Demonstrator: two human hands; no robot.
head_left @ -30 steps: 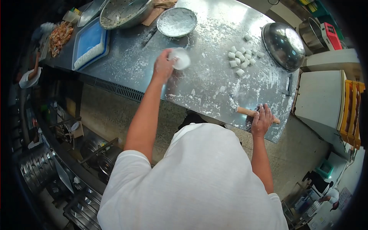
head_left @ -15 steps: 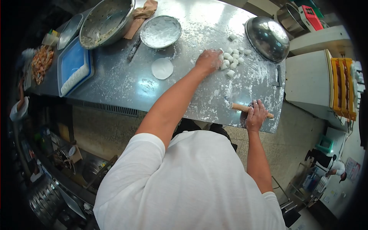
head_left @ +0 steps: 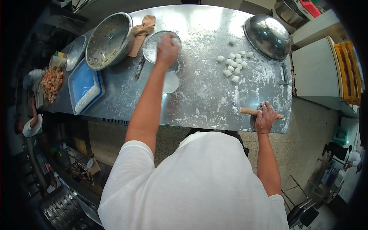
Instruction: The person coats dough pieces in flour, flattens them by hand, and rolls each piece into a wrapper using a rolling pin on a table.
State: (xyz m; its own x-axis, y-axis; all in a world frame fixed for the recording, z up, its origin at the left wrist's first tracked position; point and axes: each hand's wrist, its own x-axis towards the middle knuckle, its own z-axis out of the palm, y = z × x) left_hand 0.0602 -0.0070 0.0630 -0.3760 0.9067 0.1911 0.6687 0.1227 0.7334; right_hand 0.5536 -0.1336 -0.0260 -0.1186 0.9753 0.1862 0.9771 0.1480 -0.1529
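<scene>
My left hand (head_left: 168, 49) is over a metal bowl of white flour (head_left: 150, 48), slightly blurred. Its fingers are closed on a small white dough piece (head_left: 175, 41), which shows at their edge. Just below the bowl, a flat round dough wrapper (head_left: 171, 83) lies on the table. Near the table's front right edge, my right hand (head_left: 265, 118) is wrapped over a wooden rolling pin (head_left: 249, 111). Several cut dough pieces (head_left: 232, 62) are clustered on the floured steel between and beyond my hands.
The steel table (head_left: 199, 103) is dusted with flour. At left stand a large mixing bowl (head_left: 128, 53) with filling residue, a blue-lined tray (head_left: 81, 86) holding a white row, and a brown cloth (head_left: 145, 27). An upturned metal bowl (head_left: 268, 36) sits at the far right. Other people are in the background.
My left hand has moved left from the dough cluster to the flour bowl, with a dough piece in it. My right hand stays on the rolling pin. The whole view has shifted slightly.
</scene>
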